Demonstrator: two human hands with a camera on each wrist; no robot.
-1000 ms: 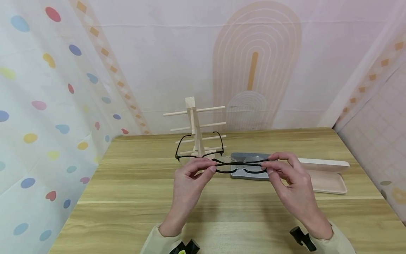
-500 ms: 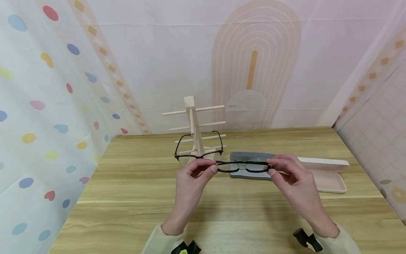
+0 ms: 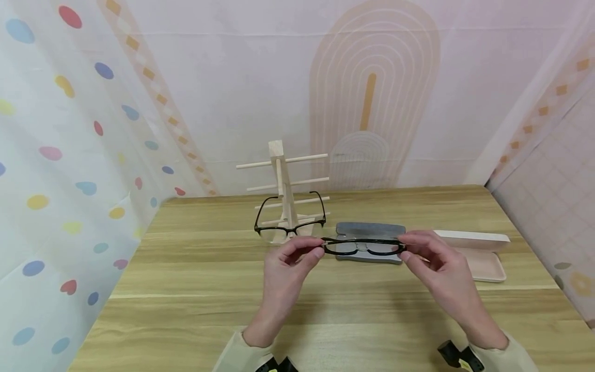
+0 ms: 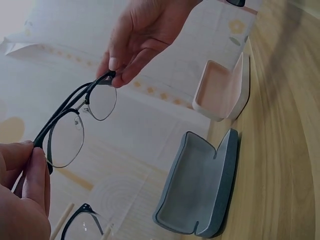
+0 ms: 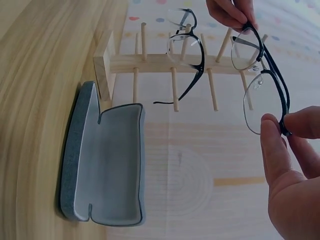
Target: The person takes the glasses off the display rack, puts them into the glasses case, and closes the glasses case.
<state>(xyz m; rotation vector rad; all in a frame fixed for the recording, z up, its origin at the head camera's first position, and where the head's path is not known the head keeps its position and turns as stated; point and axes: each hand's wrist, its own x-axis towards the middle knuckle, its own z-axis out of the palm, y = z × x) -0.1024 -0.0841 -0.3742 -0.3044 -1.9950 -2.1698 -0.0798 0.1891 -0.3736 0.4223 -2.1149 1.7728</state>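
Note:
A pair of half-rim eyeglasses (image 3: pixel 363 241) with black browlines is held up in front, its temples folded behind the lenses. My left hand (image 3: pixel 287 268) pinches the left end between thumb and fingers. At the other end, my right hand (image 3: pixel 441 274) pinches the corner by the hinge. The right wrist view shows thin lower rims and clear nose pads on these eyeglasses (image 5: pixel 285 95). Behind them, in the head view, a grey eyeglass case (image 3: pixel 370 228) lies open on the table. Its pale lining (image 4: pixel 187 182) shows in the left wrist view, holding nothing.
A wooden rack (image 3: pixel 288 204) with several pegs stands at the back, left of the grey case. Another black-framed pair of glasses (image 3: pixel 290 229) hangs on its lower pegs. On the right, an open white case (image 3: pixel 485 264) with pink lining rests on the wooden table (image 3: pixel 186 289).
The temples, crossing and apart a second ago, now lie folded close along the frame. Both hands have shifted slightly right with the eyeglasses, and the right fingers moved to the frame's end.

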